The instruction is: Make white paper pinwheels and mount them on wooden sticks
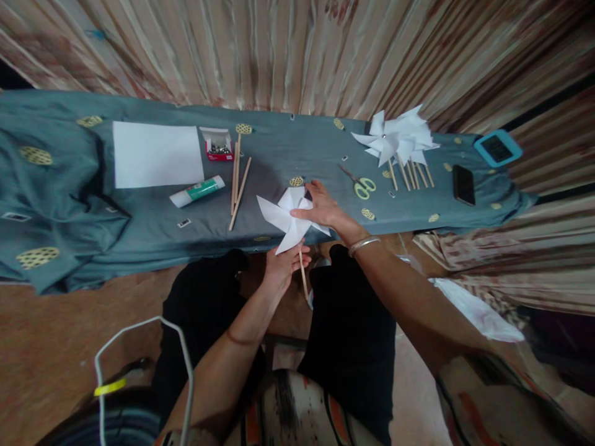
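A white paper pinwheel (290, 217) on a wooden stick (304, 275) is held over the table's front edge. Below the paper blades, my left hand (283, 267) is closed around the upper part of the stick, which slants down past my fingers. My right hand (323, 207) pinches the pinwheel from the right; its thumb presses at the middle and the other fingers reach behind the paper. Green-handled scissors (364, 187) lie to the right of this hand. Left of the pinwheel rest a few loose wooden sticks (239, 198).
Several white pinwheels (400, 139) lie in a pile at the right, near a phone (463, 184) and a blue-framed device (498, 148). On the left are white paper (158, 155), a red box of small metal pieces (218, 148) and a glue stick (198, 191).
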Tool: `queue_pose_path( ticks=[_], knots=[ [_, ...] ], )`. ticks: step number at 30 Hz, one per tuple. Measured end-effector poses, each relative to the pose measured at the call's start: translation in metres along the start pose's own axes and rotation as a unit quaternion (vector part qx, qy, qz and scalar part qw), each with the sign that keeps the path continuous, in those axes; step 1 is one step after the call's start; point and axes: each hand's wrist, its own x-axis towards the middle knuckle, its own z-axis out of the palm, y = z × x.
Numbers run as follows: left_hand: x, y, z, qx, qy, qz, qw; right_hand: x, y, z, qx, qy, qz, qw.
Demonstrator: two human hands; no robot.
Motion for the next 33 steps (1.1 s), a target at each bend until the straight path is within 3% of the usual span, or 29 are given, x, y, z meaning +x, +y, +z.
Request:
queue_pose_path(
  ticks=[14, 18, 29, 33],
  knots=[
    [0.003, -0.003, -0.002, -0.004, -0.017, 0.01, 1.0, 0.025, 0.028, 0.018, 0.053, 0.025, -0.057, 0.997],
    [0.003, -0.003, -0.003, -0.008, -0.021, 0.005, 1.0, 0.027, 0.028, 0.016, 0.044, 0.009, -0.042, 0.998],
    [0.0, 0.001, 0.0, -0.007, -0.004, -0.007, 1.0, 0.013, 0.024, 0.018, 0.071, 0.048, -0.039, 0.996],
    [-0.001, 0.004, 0.001, -0.006, -0.003, 0.002, 1.0, 0.01, 0.021, 0.013, 0.13, 0.068, -0.056, 0.988]
  ],
)
